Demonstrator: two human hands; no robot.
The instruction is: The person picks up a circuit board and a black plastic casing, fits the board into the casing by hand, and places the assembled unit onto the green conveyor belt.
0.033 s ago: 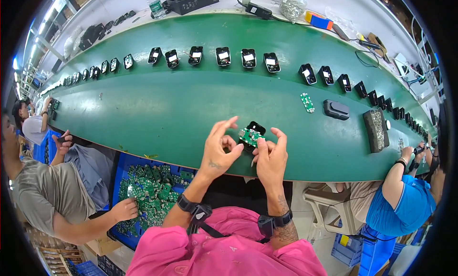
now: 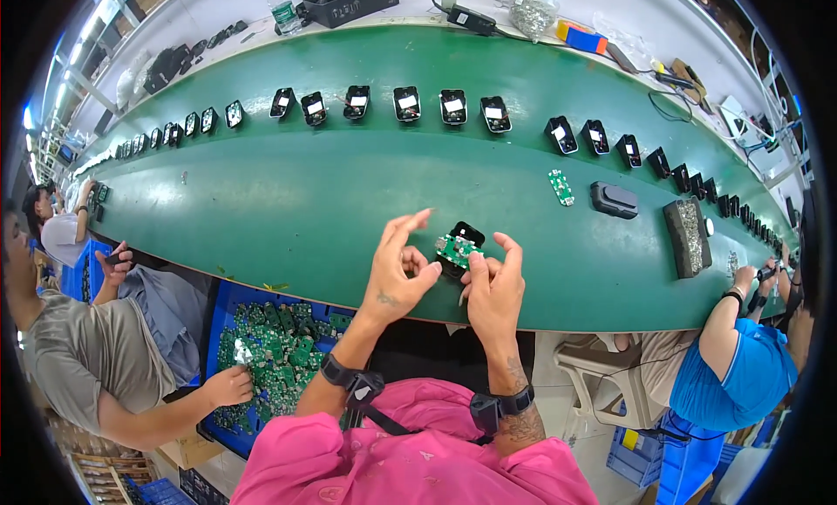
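Over the near edge of the green bench, a green circuit board (image 2: 457,249) lies tilted across a black plastic housing (image 2: 469,231). My right hand (image 2: 495,287) grips the board at its right side, thumb on top, with the other fingers bent beneath or beside it. My left hand (image 2: 397,269) is just left of the board, index finger raised, thumb stretched toward the board, fingers apart and nothing visible in them. How far the board sits inside the housing cannot be made out.
A row of black housings (image 2: 407,104) runs along the bench (image 2: 288,174). To the right are a loose board (image 2: 561,187), a black case (image 2: 615,201) and a black block of small metal parts (image 2: 689,239). A co-worker's hand (image 2: 228,385) reaches into a blue bin (image 2: 218,306) of boards.
My hands and the board are almost still. In the bin at the left, a shiny silver piece near the co-worker's hand shows more than before.
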